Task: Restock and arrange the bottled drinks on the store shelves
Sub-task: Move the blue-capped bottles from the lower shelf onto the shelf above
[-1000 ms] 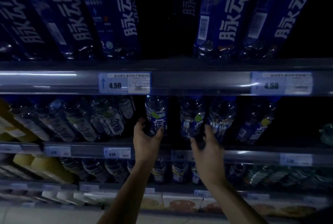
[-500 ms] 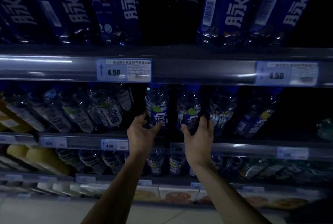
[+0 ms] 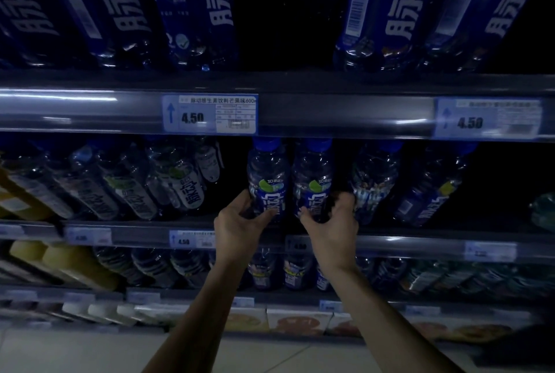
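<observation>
1. Gripping the lower part of a blue-capped drink bottle [image 3: 267, 174], the left hand [image 3: 237, 224] has its thumb on the label's right side and its fingers [image 3: 244, 197] curled round the left side.
2. The right hand [image 3: 333, 230] grips the neighbouring bottle [image 3: 312, 174] in mirror fashion, with the thumb at its left and the fingers [image 3: 345, 201] curled round its right.
3. Both held bottles stand upright, side by side and almost touching, at the front of the middle shelf [image 3: 405, 242], with their caps just under the upper shelf rail [image 3: 330, 114].
4. On the same shelf, two further blue-labelled bottles [image 3: 375, 183] stand to the right, and a row of white-labelled bottles [image 3: 180, 189] stands to the left.
5. The upper shelf rail carries a price tag [image 3: 210, 114] reading 4.50 and a second, blurred tag [image 3: 488, 120] with the same price; large blue bottles [image 3: 390, 12] stand above it.
6. Lower down are more small bottles [image 3: 297, 273], yellow bottles [image 3: 60, 261] at the left, and cartons [image 3: 297, 323] on the lowest shelf.
</observation>
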`<state>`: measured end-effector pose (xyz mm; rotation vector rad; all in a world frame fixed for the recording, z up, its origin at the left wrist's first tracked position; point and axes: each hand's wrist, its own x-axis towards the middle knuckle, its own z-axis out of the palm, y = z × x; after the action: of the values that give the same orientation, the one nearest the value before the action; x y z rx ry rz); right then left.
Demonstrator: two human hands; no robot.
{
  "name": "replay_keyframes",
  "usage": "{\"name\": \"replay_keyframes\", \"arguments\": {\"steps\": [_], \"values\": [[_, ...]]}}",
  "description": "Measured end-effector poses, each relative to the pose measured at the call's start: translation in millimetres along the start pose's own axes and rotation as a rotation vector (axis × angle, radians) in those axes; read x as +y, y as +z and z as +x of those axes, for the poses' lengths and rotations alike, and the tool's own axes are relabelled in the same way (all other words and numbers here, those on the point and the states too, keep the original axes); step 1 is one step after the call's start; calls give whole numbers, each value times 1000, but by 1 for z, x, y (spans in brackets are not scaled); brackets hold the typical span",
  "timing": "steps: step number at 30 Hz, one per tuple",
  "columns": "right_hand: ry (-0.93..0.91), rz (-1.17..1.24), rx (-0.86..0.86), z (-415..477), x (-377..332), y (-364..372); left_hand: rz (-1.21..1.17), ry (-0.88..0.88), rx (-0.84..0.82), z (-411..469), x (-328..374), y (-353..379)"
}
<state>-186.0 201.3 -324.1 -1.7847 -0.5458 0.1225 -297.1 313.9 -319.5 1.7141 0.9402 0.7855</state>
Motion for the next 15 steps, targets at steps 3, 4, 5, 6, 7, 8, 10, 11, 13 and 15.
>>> {"name": "replay_keyframes", "arguments": {"steps": [3, 4, 5, 6, 7, 8, 10, 11, 13, 15], "values": [[-6, -12, -11, 1, 0, -1, 7, 3, -3, 1, -3, 1], [-7, -13, -15, 1, -1, -1, 11, -9, -9, 2, -4, 1], [-13, -16, -18, 1, -1, -1, 13, -29, -17, 2, -5, 2], [-20, -24, -21, 1, -1, -2, 14, -45, -27, 2, -6, 2], [-20, -32, -30, 1, -2, -2, 15, -51, -36, 2, -6, 2], [-15, -37, -46, 1, -2, -4, 23, -47, -39, 1, -5, 3], [6, -56, -70, -1, -3, -7, 48, -32, -37, -3, 1, 5], [12, -71, -58, -3, -4, -9, 44, -13, -31, -6, 3, 7], [-22, -95, 31, -7, -4, -17, 5, 26, 14, -17, 9, 11], [-73, -101, 143, -10, -4, -30, -9, 55, 99, -28, 9, 14]]}}
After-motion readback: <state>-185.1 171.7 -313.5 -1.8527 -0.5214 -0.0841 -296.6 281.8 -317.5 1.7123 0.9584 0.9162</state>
